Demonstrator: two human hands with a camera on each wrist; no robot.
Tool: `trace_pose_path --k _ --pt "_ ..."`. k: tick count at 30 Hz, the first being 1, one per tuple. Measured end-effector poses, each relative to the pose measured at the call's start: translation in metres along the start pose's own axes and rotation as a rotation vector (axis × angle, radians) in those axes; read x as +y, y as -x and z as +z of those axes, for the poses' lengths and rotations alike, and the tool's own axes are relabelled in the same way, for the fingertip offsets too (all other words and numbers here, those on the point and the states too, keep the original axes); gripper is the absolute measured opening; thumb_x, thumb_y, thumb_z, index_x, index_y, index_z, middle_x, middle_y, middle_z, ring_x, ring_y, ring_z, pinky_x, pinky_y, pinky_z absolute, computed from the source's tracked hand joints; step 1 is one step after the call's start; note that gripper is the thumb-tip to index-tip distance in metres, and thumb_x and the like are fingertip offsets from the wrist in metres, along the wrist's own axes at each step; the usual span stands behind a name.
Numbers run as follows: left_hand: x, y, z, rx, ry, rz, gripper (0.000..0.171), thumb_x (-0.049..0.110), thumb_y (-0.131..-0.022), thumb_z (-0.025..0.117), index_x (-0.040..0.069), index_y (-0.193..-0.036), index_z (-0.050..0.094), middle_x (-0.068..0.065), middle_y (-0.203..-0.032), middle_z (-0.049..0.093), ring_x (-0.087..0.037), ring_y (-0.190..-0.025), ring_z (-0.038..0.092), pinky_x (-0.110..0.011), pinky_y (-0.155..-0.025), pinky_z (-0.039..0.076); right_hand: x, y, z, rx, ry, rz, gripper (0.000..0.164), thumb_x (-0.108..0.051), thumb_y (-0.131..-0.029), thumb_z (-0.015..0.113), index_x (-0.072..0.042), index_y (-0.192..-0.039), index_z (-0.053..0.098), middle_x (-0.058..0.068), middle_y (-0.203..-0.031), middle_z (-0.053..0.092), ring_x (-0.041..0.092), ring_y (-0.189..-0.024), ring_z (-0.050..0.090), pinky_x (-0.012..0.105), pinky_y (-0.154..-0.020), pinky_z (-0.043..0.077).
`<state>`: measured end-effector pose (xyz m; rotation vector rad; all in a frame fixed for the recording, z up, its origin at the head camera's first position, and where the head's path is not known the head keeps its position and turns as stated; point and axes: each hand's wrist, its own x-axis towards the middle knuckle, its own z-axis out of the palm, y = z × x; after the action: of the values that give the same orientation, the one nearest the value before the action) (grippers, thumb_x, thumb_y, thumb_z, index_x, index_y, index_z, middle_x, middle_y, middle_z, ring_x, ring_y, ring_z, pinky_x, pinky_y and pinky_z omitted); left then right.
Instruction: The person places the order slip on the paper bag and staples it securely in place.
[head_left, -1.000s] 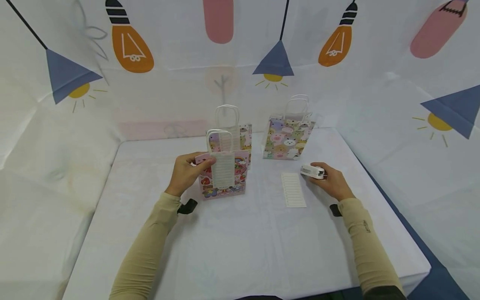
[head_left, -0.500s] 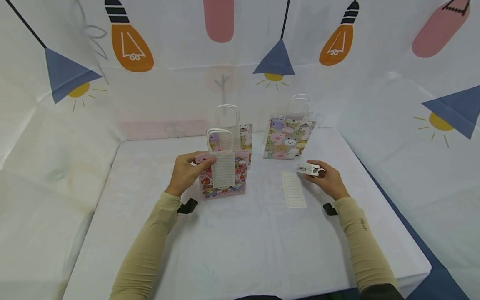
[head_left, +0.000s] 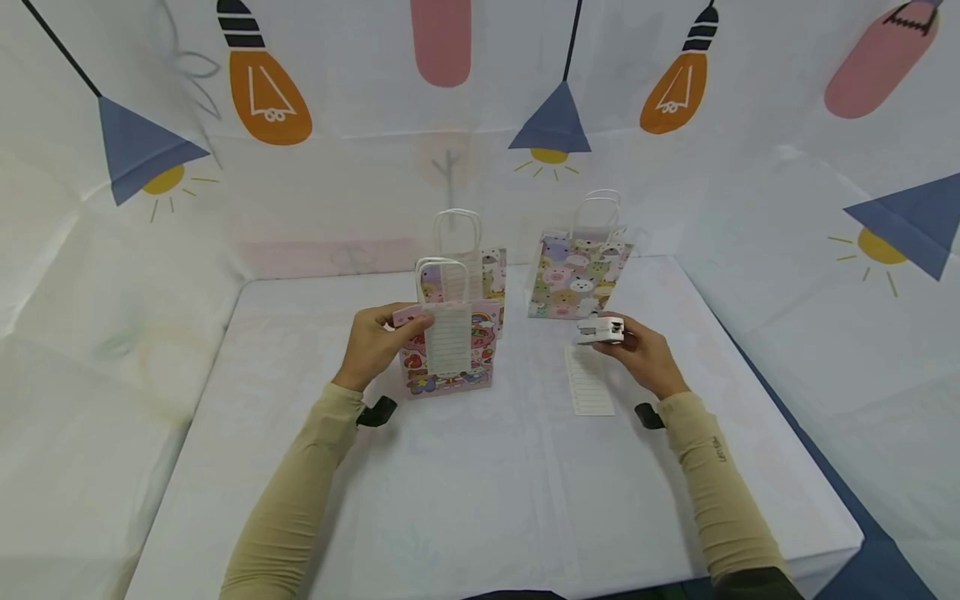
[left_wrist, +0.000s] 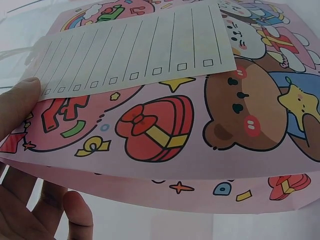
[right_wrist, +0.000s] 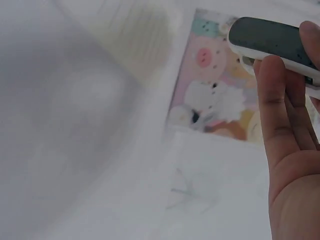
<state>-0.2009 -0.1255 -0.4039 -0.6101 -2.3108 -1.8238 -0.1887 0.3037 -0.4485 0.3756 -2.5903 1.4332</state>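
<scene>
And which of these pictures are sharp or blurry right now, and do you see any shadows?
Left wrist view: the lined card and the print on the pink bag look crisp; right wrist view: the stapler and right hand are fairly clear, while the animal-print bag is out of focus; head view: soft shadows lie on the white tabletop beside both sleeves.

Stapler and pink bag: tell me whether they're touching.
Apart: the head view shows the stapler, in the right hand, with white tabletop visible between it and the pink bag.
</scene>
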Motion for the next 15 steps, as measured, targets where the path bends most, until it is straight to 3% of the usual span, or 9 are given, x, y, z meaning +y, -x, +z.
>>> trace_pose_path --k 9,15 --pt "-0.001 0.001 0.000 -0.010 0.016 -0.004 0.023 0.019 -0.085 0.070 0.006 -0.104 0.071 -0.008 -0.095 0.071 -0.024 -0.081 0.068 -0.037 -0.068 0.054 -0.034 -0.012 0.010 -0.053 -0.047 -0.093 0.057 -0.007 -0.081 0.072 -0.024 -0.132 0.053 0.011 -0.124 0.057 0.026 -0.102 0.062 0.026 -0.077 0.052" --pt "-0.002 0.002 0.000 -0.015 0.024 -0.014 0.023 0.020 -0.085 0.070 0.007 -0.105 0.071 -0.007 -0.096 0.070 -0.025 -0.083 0.068 -0.039 -0.069 0.054 -0.061 -0.026 0.015 -0.095 -0.017 -0.149 0.056 -0.011 -0.080 0.074 -0.026 -0.131 0.053 0.005 -0.116 0.061 0.021 -0.098 0.064 0.028 -0.075 0.052"
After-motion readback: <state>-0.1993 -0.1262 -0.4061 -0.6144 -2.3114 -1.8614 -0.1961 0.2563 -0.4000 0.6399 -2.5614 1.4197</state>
